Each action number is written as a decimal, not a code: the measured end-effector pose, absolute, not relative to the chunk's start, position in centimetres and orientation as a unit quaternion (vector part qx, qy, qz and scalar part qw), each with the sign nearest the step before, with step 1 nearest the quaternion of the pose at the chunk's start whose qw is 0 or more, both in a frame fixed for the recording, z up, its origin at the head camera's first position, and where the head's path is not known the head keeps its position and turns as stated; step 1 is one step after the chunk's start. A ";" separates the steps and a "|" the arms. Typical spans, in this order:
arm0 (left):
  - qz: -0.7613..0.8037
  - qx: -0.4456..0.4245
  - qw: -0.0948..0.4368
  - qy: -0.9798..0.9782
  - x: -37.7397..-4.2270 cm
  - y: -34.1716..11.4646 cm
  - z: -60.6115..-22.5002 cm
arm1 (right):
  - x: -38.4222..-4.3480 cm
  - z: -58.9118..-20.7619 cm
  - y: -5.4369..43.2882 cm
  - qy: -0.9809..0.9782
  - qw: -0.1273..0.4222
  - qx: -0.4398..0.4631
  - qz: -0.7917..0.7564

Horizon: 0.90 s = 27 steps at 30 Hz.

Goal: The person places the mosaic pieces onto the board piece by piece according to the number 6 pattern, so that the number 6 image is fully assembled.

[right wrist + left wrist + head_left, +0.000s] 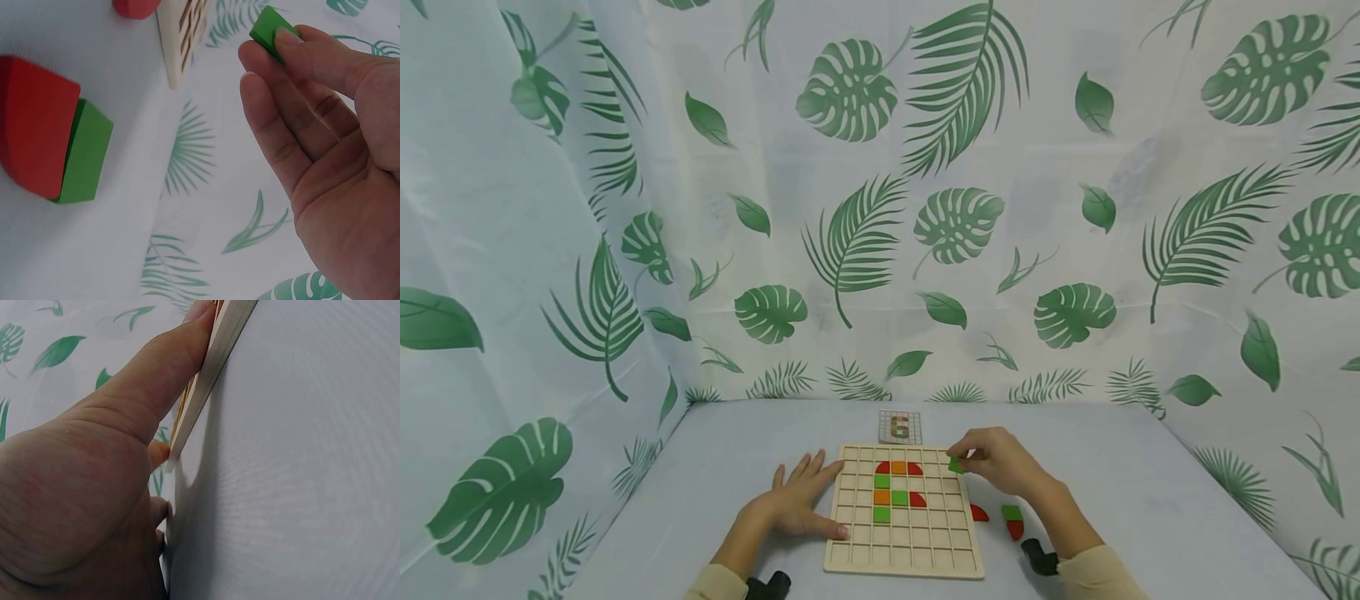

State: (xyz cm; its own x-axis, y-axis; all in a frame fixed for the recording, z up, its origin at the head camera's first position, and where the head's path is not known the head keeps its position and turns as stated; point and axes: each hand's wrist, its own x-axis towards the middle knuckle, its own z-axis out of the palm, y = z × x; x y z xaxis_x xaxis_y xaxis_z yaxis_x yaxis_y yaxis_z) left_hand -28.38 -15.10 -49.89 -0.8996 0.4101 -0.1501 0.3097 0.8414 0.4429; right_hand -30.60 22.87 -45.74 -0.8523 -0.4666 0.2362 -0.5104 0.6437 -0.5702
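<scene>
so the right hand (1000, 458) had a little green block (956, 464) pinched between thumb and fingers, by the upper right corner of the wooden grid board (925, 560), bottom middle of the head frame. the left hand (793, 504) was gripping nothing, fingers spread, thumb resting on the board's left edge. red, orange and green pieces (882, 497) sat in the grid. a pattern card (900, 427) lay just above the board, plus a loose red piece (979, 512) lower right of center.
</scene>
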 end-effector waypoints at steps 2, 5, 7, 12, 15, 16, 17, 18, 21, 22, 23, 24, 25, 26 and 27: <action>0.209 0.189 0.120 0.952 -28.4 -15.1 -49.9 | -30.5 -45.7 22.6 -0.904 0.031 0.276 0.326; 0.211 0.188 0.119 0.952 -28.5 -15.1 -50.1 | -30.4 -45.7 22.1 -0.899 0.024 0.286 0.331; 0.210 0.188 0.119 0.952 -28.5 -15.1 -50.2 | -30.4 -45.7 21.8 -0.896 0.016 0.291 0.335; 0.209 0.190 0.116 0.952 -28.5 -15.2 -50.3 | -30.3 -45.7 21.2 -0.892 -0.002 0.297 0.340; 0.211 0.191 0.116 0.952 -28.5 -15.2 -50.3 | -30.2 -45.7 21.0 -0.893 -0.003 0.300 0.336; 0.211 0.190 0.116 0.952 -28.5 -15.2 -50.3 | -30.1 -45.7 20.9 -0.892 -0.003 0.303 0.335; 0.211 0.190 0.117 0.952 -28.4 -15.2 -50.3 | -30.1 -45.7 20.8 -0.892 -0.002 0.305 0.333; 0.212 0.189 0.118 0.952 -28.4 -15.2 -50.2 | -30.0 -45.8 20.7 -0.891 0.000 0.309 0.332; 0.213 0.187 0.120 0.952 -28.4 -15.2 -50.0 | -29.9 -45.8 20.4 -0.888 0.000 0.320 0.331; 0.212 0.187 0.120 0.952 -28.3 -15.2 -50.0 | -29.9 -45.8 20.3 -0.887 -0.003 0.323 0.331; 0.213 0.187 0.120 0.951 -28.3 -15.2 -50.0 | -29.9 -45.9 20.2 -0.887 -0.004 0.325 0.328; 0.212 0.187 0.120 0.952 -28.4 -15.2 -50.0 | -29.8 -45.9 20.0 -0.886 -0.007 0.327 0.328; 0.212 0.188 0.120 0.952 -28.4 -15.2 -50.1 | -29.7 -45.9 19.8 -0.885 -0.011 0.328 0.329; 0.212 0.188 0.120 0.952 -28.4 -15.3 -50.1 | -29.7 -45.9 19.6 -0.885 -0.014 0.329 0.330; 0.212 0.187 0.120 0.952 -28.4 -15.2 -50.1 | -29.6 -46.0 19.5 -0.885 -0.018 0.329 0.329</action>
State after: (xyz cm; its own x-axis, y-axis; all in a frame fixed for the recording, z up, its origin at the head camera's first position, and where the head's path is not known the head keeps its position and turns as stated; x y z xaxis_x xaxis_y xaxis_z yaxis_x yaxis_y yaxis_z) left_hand -28.39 -15.25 -50.08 -0.9009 0.4076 -0.1492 0.3055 0.8396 0.4491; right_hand -29.62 19.46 -45.96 -0.7828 -0.5940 0.1853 -0.5709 0.5672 -0.5935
